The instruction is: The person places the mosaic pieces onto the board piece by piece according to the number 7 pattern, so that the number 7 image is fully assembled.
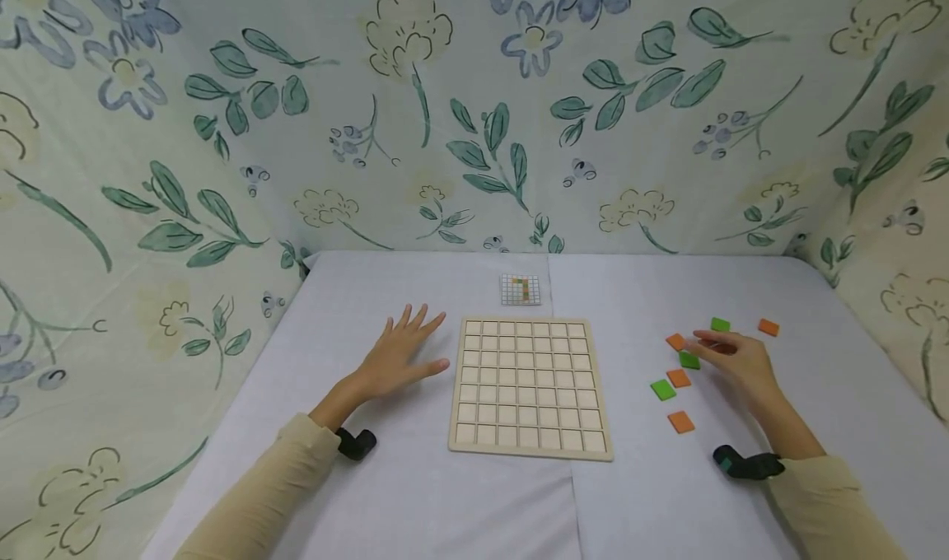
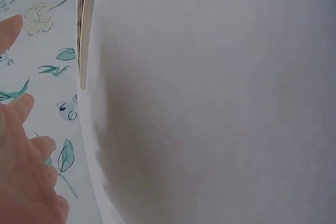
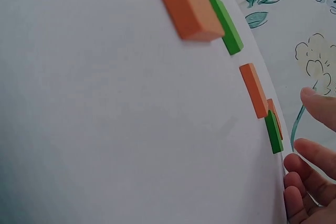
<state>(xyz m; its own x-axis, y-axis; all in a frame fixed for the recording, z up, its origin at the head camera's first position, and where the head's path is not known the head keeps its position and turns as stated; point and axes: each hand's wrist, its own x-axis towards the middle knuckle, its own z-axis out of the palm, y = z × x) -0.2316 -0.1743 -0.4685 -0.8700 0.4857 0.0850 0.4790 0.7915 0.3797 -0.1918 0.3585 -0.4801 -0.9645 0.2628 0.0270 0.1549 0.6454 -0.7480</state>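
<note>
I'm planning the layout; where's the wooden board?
In the head view, the wooden board lies mid-table, right of the left hand and left of the coloured tiles.

Holds left forearm [image 1: 263,490] and right forearm [image 1: 826,502] angled forward. Presents left hand [image 1: 398,358] palm down with fingers straight and spread. Presents right hand [image 1: 743,365] with fingers loosely bent and thumb seemingly clear of fingertips, though partly cropped in wrist view.
</note>
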